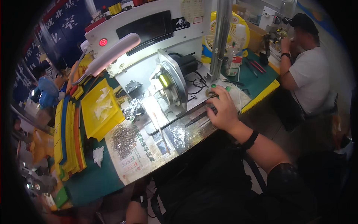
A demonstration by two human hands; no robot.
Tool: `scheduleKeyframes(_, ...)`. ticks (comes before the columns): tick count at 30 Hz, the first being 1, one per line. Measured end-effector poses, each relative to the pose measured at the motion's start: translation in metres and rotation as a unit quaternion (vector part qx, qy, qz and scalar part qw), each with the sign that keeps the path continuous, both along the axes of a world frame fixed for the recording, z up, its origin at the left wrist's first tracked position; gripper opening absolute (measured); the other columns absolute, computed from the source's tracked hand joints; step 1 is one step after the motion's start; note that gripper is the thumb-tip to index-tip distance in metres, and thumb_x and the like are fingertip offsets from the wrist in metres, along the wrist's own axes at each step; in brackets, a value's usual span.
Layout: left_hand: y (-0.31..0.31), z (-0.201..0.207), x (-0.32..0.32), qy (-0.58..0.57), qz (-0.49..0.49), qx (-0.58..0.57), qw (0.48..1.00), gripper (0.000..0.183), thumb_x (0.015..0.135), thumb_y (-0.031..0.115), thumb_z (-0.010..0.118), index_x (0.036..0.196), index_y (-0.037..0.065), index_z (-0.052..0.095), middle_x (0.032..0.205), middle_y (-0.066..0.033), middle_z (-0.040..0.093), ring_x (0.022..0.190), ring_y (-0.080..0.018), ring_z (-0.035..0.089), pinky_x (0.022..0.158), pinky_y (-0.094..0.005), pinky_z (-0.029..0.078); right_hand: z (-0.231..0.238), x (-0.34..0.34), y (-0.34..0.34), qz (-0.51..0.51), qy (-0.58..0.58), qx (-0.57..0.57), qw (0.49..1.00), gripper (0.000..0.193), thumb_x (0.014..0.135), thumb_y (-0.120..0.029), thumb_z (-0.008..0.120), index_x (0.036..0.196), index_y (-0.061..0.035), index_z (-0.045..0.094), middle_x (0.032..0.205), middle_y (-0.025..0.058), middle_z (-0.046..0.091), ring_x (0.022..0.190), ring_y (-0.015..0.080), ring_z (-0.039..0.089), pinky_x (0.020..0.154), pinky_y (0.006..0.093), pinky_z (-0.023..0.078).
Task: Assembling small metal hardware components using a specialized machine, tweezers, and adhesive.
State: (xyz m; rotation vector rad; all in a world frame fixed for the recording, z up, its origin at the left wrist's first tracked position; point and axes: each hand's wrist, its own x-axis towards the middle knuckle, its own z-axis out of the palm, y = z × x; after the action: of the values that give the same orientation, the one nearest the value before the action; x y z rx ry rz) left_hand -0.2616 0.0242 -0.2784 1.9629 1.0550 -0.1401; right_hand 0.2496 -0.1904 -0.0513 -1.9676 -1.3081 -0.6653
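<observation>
At the bottom edge of the frame, the left hand (136, 212) shows only as a wrist with a dark band; its grip cannot be told. Higher, right of centre, the right hand (223, 110) lies palm-down on the counter (93, 179), fingers spread and loose over dark flat strips (199, 117), gripping nothing. Left of it sits a heap of small metal parts (123, 137), then a yellow tray (100, 110). Beyond stands a white machine (149, 33) with a round metal disc (172, 80).
</observation>
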Motion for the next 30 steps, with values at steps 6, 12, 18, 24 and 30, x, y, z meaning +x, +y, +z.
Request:
scheduleKeyframes(6, -0.008, 0.035, 0.013, -0.005, -0.006, 0.010, 1.000, 0.046, 0.094, 0.033, 0.063, 0.129, 0.002, 0.061, 0.125, -0.0216, 0.065, 0.110, -0.0380, 0.065, 0.098, -0.0428, 0.049, -0.007, 0.009, -0.012, 0.039, 0.046, 0.049, 0.997, 0.019, 0.075, -0.008, 0.073, 0.091, -0.0034, 0.067, 0.126, 0.0188, 0.058, 0.127, 0.0395, 0.051, 0.105, 0.0461, 0.043)
scheduleKeyframes(12, -0.022, 0.065, 0.007, -0.004, 0.016, 0.012, 1.000, 0.047, 0.094, 0.034, 0.062, 0.130, 0.003, 0.060, 0.127, -0.0217, 0.065, 0.111, -0.0384, 0.065, 0.100, -0.0429, 0.049, 0.024, -0.024, -0.075, 0.136, 0.146, 0.105, 0.974, 0.014, 0.080, -0.002, 0.070, 0.093, -0.0029, 0.066, 0.111, 0.0177, 0.067, 0.107, 0.0338, 0.065, 0.094, 0.0395, 0.051)
scheduleKeyframes(18, -0.105, 0.102, -0.004, -0.006, 0.126, -0.023, 0.992, 0.049, 0.095, 0.024, 0.063, 0.138, 0.003, 0.052, 0.124, -0.0246, 0.064, 0.115, -0.0350, 0.063, 0.100, -0.0404, 0.047, -0.067, -0.033, -0.227, -0.041, 0.334, -0.009, 0.942, 0.015, 0.083, -0.003, 0.066, 0.098, -0.0003, 0.064, 0.100, 0.0153, 0.065, 0.095, 0.0284, 0.065, 0.084, 0.0362, 0.052)
scheduleKeyframes(24, -0.143, 0.106, 0.017, -0.002, 0.252, -0.047, 0.967, 0.062, 0.096, 0.031, 0.061, 0.148, 0.005, 0.038, 0.125, -0.0276, 0.062, 0.105, -0.0389, 0.067, 0.092, -0.0451, 0.050, -0.111, -0.089, -0.242, -0.189, 0.634, -0.232, 0.713, 0.030, 0.096, -0.027, 0.065, 0.107, 0.0000, 0.058, 0.078, 0.0090, 0.063, 0.073, 0.0215, 0.065, 0.070, 0.0375, 0.054)
scheduleKeyframes(30, -0.144, 0.073, -0.004, -0.031, 0.232, 0.060, 0.970, 0.049, 0.097, 0.033, 0.057, 0.136, 0.003, 0.054, 0.093, -0.0166, 0.071, 0.086, -0.0302, 0.069, 0.081, -0.0452, 0.053, -0.149, -0.087, -0.254, -0.212, 0.630, -0.292, 0.687, 0.043, 0.095, -0.039, 0.066, 0.117, -0.0028, 0.060, 0.082, 0.0122, 0.065, 0.068, 0.0283, 0.064, 0.062, 0.0387, 0.052)
